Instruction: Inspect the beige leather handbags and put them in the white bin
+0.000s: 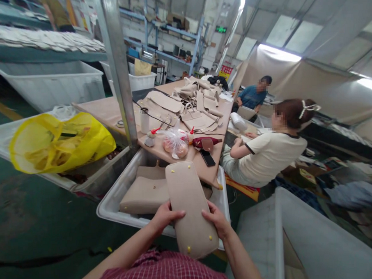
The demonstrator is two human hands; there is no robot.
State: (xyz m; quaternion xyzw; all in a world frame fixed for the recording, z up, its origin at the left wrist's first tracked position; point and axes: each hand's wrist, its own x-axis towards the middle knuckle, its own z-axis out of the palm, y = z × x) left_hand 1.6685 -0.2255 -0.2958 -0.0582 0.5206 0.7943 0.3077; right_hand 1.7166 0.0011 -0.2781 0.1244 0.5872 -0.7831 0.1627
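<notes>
A beige leather bag panel [189,207] with small yellow studs at its corners sits between my two hands, above my lap. My left hand [164,217] grips its left edge, thumb lying across the face. My right hand [218,221] clasps the right edge with fingers curled round it. Just beyond the panel, a white plastic bin [113,210] holds more beige leather bag pieces [145,192].
A metal post [119,72] rises beside a tan worktable [104,110] strewn with cut leather pieces, a bottle, a bag of fruit and a phone. A yellow plastic bag [56,141] lies in a bin at left. Two people sit working at right.
</notes>
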